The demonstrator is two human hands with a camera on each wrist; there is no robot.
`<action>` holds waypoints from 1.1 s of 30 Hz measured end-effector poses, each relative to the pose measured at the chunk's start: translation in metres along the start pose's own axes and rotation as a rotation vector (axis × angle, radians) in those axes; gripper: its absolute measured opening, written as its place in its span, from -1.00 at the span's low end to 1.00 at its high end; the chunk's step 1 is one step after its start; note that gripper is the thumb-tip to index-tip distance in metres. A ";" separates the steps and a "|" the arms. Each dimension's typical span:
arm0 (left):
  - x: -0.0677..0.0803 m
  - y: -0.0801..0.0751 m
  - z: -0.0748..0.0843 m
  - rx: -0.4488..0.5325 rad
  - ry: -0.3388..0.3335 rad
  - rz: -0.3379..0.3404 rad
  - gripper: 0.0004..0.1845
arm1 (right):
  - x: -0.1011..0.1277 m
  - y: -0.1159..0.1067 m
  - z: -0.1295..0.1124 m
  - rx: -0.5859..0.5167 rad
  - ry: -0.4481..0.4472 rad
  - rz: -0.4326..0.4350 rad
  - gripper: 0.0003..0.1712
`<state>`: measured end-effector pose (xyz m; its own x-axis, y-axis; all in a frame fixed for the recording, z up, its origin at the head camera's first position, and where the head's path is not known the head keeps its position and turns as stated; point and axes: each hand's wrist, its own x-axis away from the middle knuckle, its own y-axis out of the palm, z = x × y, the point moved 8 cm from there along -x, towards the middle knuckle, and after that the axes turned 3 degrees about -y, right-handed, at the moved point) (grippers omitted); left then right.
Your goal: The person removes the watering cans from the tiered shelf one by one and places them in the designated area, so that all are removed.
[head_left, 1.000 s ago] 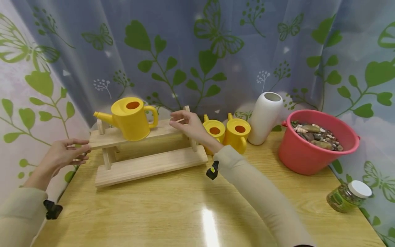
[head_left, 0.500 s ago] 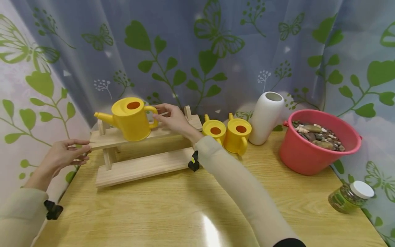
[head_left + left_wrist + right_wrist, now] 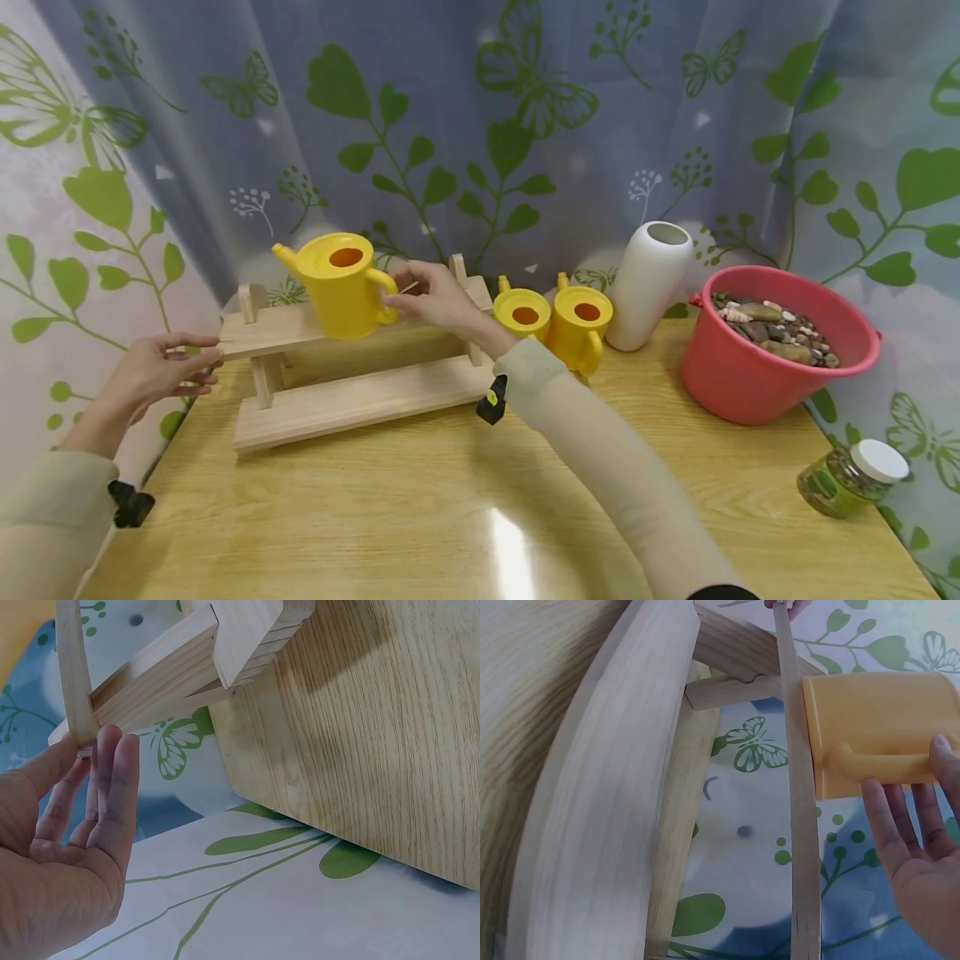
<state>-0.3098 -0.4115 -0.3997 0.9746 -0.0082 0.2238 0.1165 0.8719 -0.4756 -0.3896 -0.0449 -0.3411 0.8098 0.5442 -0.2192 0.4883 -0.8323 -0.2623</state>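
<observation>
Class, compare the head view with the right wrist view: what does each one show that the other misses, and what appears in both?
Only the head view shows the red bucket of stones, the white vase, two more small yellow cans and the left hand at the shelf's end. Only the right wrist view shows the shelf's underside and the right hand's open fingers at the handle. Both show the yellow watering can on the wooden shelf.

Yellow watering can (image 3: 341, 286), pale wooden shelf (image 3: 352, 400), pink bucket (image 3: 757, 375), green-leafed curtain (image 3: 480, 125).

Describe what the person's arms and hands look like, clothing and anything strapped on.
Both arms wear long, loose beige sleeves. A small black device is clipped at each cuff; the right one shows a yellow spot. The left hand and right hand are bare, without gloves.
</observation>
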 end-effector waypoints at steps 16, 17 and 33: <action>-0.002 0.002 0.003 -0.018 -0.011 0.009 -0.57 | 0.098 -0.062 -0.002 0.102 -0.086 0.169 -0.72; -0.002 0.002 0.003 -0.022 -0.013 0.010 -0.52 | 0.106 -0.067 -0.001 0.111 -0.094 0.190 -0.73; 0.002 0.002 0.004 0.004 -0.002 0.005 -0.80 | 0.239 -0.115 0.011 0.076 -0.031 0.367 -0.74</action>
<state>-0.3087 -0.4080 -0.3963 0.9748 -0.0035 0.2229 0.1114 0.8739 -0.4732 -0.2557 0.1818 -0.3735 0.9154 0.2154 -0.3399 0.1412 -0.9629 -0.2299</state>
